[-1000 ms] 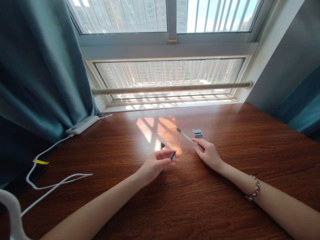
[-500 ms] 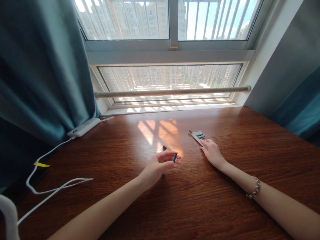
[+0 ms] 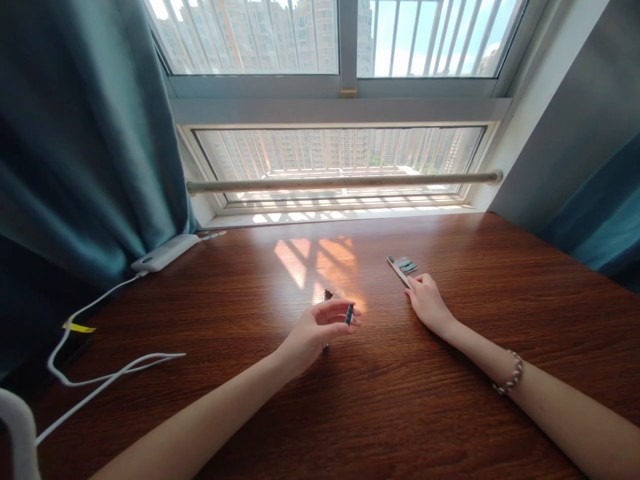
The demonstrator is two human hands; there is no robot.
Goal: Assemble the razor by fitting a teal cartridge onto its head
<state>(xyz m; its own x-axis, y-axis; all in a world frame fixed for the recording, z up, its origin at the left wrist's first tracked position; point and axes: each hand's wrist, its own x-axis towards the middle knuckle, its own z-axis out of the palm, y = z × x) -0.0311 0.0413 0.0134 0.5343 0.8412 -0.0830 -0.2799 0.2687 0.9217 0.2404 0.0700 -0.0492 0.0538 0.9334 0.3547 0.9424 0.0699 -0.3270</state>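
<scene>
My left hand (image 3: 313,330) is closed around a small dark cylinder-like piece (image 3: 349,313), held upright between thumb and fingers above the table; its exact kind is too small to tell. Behind that hand a slim dark, shiny object (image 3: 327,294) shows at both ends, its middle hidden. Farther right, my right hand (image 3: 429,305) rests low on the table, its fingertips closed on the near end of a slim white stick with a dark tip (image 3: 399,270). Touching or just beside the stick lies a small clear pack with green pieces (image 3: 408,266).
A brown wooden table (image 3: 240,293) reaches to the window sill. At left lie a white power strip-like box (image 3: 166,253), white cable (image 3: 120,380) and a yellow tag (image 3: 80,327). A blue curtain (image 3: 100,120) hangs there. A rail (image 3: 345,182) crosses the window.
My right hand has shifted slightly right, and the white stick and the clear pack have moved right with it. My left hand keeps its hold and stays nearly still.
</scene>
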